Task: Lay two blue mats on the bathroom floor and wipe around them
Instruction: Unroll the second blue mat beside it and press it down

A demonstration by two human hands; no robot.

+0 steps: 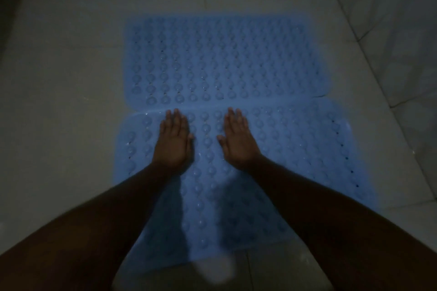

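Blue mats, two, lie flat on the bathroom floor (66, 78), one beyond the other, long sides running left to right. Light is dim and the picture soft.

Far mat (220, 59): sits mid-floor, short of the far wall, with bare tile on its left, right and far sides. Rows of round bumps cover it, with small dark holes between some.

Near mat (295, 149): same pattern, and its near end runs under the person's forearms. Its far edge meets the near edge of the far mat along the whole seam. I cannot tell which edge lies on top. The near mat is set slightly askew, its right end reaching further right than the far mat's.

Left hand (173, 142): palm down on the near mat, fingers straight and held together, gripping nothing. Fingertips come just short of the seam.

Right hand (237, 142): likewise flat on the near mat, fingers straight, thumb out to the left, nothing held. It lies just right of the left hand, a strip of mat between them.

Tiled wall (390, 19) rises at the right and meets the far wall in the far right corner.

Pale blurred patch (212, 269) at the near edge of the near mat, between the forearms; cannot tell what it is.
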